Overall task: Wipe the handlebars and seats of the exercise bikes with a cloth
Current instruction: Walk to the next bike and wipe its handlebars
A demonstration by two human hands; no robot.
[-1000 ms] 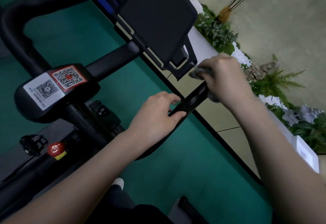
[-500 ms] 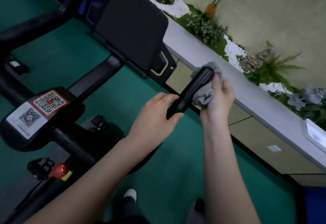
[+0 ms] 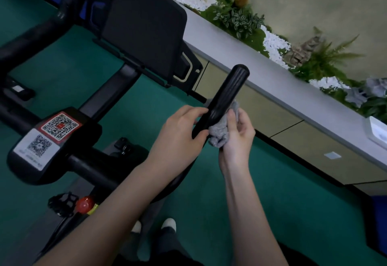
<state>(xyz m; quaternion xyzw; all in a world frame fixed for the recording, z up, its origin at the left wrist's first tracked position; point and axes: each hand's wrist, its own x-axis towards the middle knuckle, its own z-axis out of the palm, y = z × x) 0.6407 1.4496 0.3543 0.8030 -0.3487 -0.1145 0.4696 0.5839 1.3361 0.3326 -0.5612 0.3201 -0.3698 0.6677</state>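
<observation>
Now we are gripping the up-right-slanting handlebar (image 3: 227, 96) low with our left hand (image 3: 180, 132), our right hand (image 3: 237, 140) clutching the cloth (image 3: 218, 134) against it.

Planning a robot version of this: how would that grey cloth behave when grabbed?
Probably floppy: the grey cloth bunches in folds inside the right hand. Likely light, since a loose grip holds it against the handlebar.
</observation>
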